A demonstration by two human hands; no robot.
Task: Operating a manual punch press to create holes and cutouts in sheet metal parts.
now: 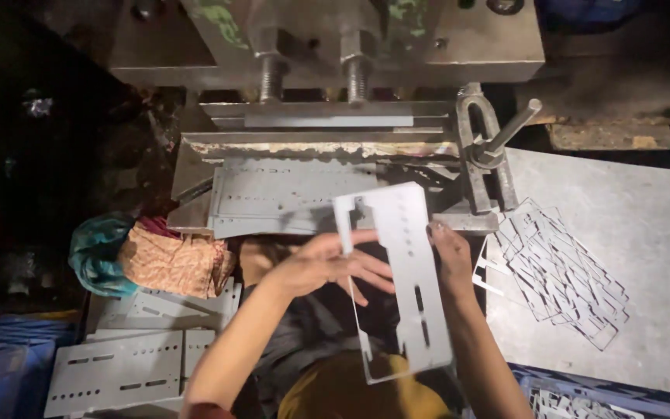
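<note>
Below the press we hold a punched plate upright-ish between both hands — our left hand closed around its left edge, our right hand pinching its right edge. Another plate lies on the press bed just beyond. Scrap frames fan out on the table at right — finished plates and cloth sit at left.

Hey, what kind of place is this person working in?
Probably a small metal stamping workshop: a heavy press stands ahead, both hands hold a punched metal plate, and a pile of cut-out scrap frames lies to the right.
</note>
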